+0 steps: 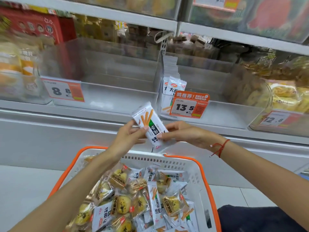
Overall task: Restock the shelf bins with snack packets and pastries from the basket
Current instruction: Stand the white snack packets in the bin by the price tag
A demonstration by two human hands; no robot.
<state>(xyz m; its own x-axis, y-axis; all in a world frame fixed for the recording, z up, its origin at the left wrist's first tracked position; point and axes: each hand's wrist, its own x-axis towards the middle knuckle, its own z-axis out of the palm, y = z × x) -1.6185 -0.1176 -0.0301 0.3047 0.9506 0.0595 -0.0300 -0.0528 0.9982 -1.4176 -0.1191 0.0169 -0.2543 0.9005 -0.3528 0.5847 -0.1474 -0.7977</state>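
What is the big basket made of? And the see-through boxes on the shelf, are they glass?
The basket looks like hard plastic: matte white walls with moulded slots and an orange rim. The shelf bins are probably clear plastic, not glass: thin walls, slightly cloudy, with soft reflections. The snack packet looks like glossy printed plastic film.

A white metal shelving unit fills the view from nine o'clock across to three o'clock, its boards pale grey and evenly lit. A slotted upright post stands at about twelve o'clock, between two shelf bays. Below the lowest board a plain white base panel runs across the middle, and a pale tiled floor shows at eight o'clock and at four o'clock.
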